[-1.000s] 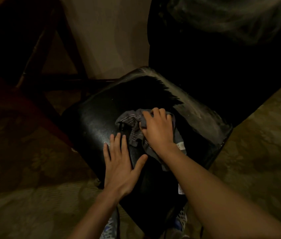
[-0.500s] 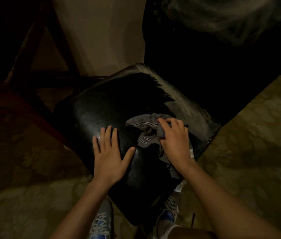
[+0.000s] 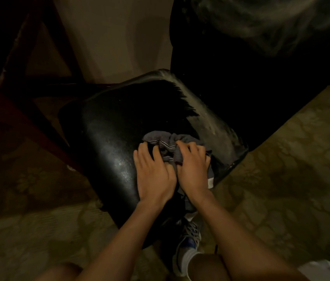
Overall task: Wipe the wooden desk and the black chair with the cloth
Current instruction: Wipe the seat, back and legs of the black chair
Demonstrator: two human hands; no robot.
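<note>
The black chair's padded seat (image 3: 115, 138) fills the middle of the view, shiny on its left and dusty grey along its right edge. A crumpled grey striped cloth (image 3: 166, 141) lies on the seat's right half. My right hand (image 3: 193, 169) grips the cloth with curled fingers. My left hand (image 3: 154, 175) sits close beside it, palm down on the seat, its fingertips touching the cloth's left edge. The chair's black backrest (image 3: 241, 67) rises at the upper right. The desk's top is out of view.
Dark wooden legs and crossbars (image 3: 38, 57) stand at the upper left against a pale wall (image 3: 119, 37). Patterned carpet (image 3: 281, 159) surrounds the chair. My sneaker (image 3: 188, 240) and knee show below the seat's front corner.
My left hand has slid right across the seat until it meets the cloth and my right hand. The right hand with the cloth stays on the seat's right half.
</note>
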